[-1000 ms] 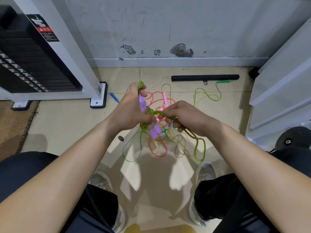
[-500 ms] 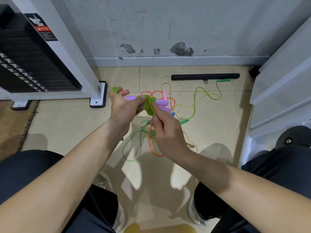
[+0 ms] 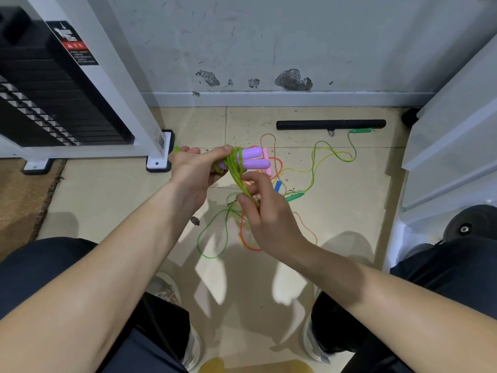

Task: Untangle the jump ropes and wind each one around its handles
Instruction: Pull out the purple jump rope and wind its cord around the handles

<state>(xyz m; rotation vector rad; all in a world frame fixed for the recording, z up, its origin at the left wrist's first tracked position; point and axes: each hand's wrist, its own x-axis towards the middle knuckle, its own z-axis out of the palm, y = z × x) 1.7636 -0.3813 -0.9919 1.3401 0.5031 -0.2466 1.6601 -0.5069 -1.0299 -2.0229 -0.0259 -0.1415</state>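
Left hand [image 3: 196,168], centre frame: fingers curled round a pair of purple handles [image 3: 255,158], held side by side, ends pointing right. Yellow-green cord [image 3: 234,164] wrapped in several turns round the handles. Right hand [image 3: 266,211], just below: thumb and fingers pinch the cord strands running down from the wrap.

Tiled floor [image 3: 107,189] beneath: loose tangle of ropes [image 3: 313,168], green, orange and yellow-green loops crossing. Pink handle [image 3: 266,164], blue handle [image 3: 277,186] and green handle [image 3: 295,196] lie among them. Black bar [image 3: 330,124] near the wall, upper centre. Weight stack [image 3: 53,98], upper left.
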